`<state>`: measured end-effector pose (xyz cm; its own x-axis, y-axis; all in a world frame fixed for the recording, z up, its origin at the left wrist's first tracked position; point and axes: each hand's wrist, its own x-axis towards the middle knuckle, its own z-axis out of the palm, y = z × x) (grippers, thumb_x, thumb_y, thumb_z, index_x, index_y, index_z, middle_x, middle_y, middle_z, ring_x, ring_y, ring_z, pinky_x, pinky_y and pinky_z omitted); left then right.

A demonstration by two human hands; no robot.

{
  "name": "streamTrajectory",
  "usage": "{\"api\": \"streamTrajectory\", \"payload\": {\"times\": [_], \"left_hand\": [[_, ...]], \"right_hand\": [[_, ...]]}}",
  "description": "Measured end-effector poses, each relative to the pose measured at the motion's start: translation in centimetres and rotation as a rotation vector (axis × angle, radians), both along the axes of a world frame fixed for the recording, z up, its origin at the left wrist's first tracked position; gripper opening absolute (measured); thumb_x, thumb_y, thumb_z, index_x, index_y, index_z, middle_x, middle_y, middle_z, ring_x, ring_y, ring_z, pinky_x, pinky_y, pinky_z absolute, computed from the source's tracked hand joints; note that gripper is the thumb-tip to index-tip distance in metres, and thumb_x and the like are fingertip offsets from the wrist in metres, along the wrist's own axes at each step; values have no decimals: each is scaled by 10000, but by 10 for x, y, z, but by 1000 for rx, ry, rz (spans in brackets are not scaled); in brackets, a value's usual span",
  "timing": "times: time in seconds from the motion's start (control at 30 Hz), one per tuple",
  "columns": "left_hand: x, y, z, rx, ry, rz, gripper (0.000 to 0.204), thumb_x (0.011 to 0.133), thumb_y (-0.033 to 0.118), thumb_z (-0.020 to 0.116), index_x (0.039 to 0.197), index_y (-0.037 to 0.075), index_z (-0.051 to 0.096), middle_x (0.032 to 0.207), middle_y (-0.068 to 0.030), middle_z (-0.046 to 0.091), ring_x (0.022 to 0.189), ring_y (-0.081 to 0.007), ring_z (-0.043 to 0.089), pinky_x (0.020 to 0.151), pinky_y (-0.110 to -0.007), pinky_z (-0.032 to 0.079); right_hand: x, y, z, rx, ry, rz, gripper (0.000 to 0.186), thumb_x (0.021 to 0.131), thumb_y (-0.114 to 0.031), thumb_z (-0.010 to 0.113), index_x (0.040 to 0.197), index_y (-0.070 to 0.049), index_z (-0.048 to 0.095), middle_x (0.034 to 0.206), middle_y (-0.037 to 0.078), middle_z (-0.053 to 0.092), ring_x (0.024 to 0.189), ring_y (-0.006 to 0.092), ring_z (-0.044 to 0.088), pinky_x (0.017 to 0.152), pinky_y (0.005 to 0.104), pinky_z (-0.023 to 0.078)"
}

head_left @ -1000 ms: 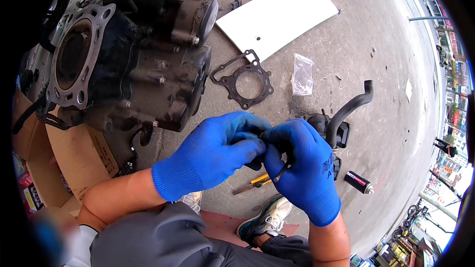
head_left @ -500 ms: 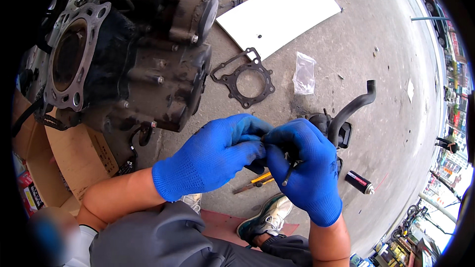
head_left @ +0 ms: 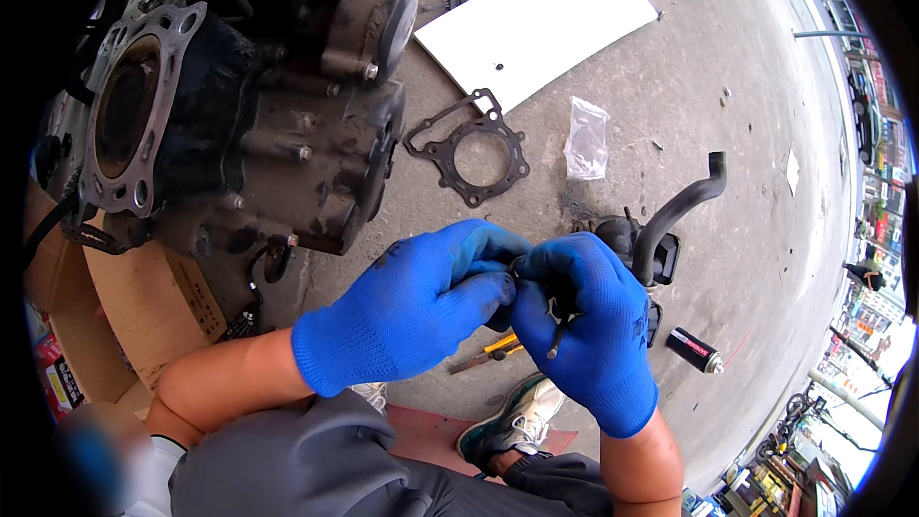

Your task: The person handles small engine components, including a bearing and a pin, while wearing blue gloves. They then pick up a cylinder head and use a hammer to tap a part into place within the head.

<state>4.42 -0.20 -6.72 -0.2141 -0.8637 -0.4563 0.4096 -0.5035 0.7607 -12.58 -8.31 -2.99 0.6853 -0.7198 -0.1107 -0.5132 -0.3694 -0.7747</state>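
Observation:
Both hands wear blue knit gloves with dark, dirty fingers, and their fingertips meet in front of me. My left hand (head_left: 412,311) is closed, thumb and fingers pinched on something small at the point where the hands touch. Curled beside it, my right hand (head_left: 589,325) grips a small part with a thin metal stem (head_left: 555,340) sticking out below the thumb. The rest of that part is hidden in the palm. Beyond the hands, a flat dark head gasket (head_left: 476,158) lies on the concrete, one corner over a white panel (head_left: 541,24).
A large grimy engine (head_left: 287,124) stands at left, above an open cardboard box (head_left: 144,302). Right of my hands lie a black hose (head_left: 675,211) on a dark part and a spray can (head_left: 695,351). A clear plastic bag (head_left: 586,139) and yellow-handled tool (head_left: 502,346) are on the floor.
My hands stay together in nearly the same place, with the fingers shifting slightly at the pinch. The whole view has drifted a little; nothing on the floor has been moved.

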Motion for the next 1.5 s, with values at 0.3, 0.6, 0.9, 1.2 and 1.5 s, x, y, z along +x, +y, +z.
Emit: {"api": "streamTrajectory", "payload": {"times": [0.3, 0.6, 0.9, 1.2, 1.5], "left_hand": [[1, -1, 7, 16, 3, 57, 362, 971, 23, 521, 1324, -53, 547, 1149, -117, 665, 991, -123, 638, 896, -287, 527], [4, -2, 11, -2, -65, 13, 358, 975, 2, 493, 1326, -55, 538, 1150, -117, 660, 991, -123, 636, 899, -293, 530], [4, -1, 12, -34, -75, 25, 373, 978, -8, 450, 1342, -53, 522, 1160, -119, 652, 1010, -133, 633, 915, -297, 522], [2, 1, 6, -146, -106, 44, 351, 984, -24, 442, 1320, -43, 541, 1109, -121, 666, 972, -132, 646, 893, -305, 538], [6, 0, 12, -181, -243, -2, 319, 993, -26, 451, 1292, -44, 560, 1058, -131, 676, 946, -153, 666, 868, -329, 562]], "right_hand": [[2, 2, -2, -90, -30, -18, 178, 772, 23, 704, 922, -28, 623, 811, 68, 612, 636, 115, 578, 587, 257, 482], [3, 3, -4, -210, 3, 36, 206, 761, 28, 720, 936, -35, 630, 850, 97, 631, 709, 202, 628, 612, 295, 504], [3, 3, -1, -198, 27, 35, 224, 748, 22, 731, 949, -38, 651, 872, 94, 644, 737, 218, 634, 617, 306, 507], [5, 6, -3, -289, -8, 47, 366, 726, -14, 741, 1077, -45, 641, 866, 112, 585, 766, 299, 597, 649, 394, 491], [3, 3, -5, -456, 37, 156, 432, 719, -76, 748, 1135, -50, 636, 900, 113, 600, 770, 299, 603, 650, 393, 498]]}}
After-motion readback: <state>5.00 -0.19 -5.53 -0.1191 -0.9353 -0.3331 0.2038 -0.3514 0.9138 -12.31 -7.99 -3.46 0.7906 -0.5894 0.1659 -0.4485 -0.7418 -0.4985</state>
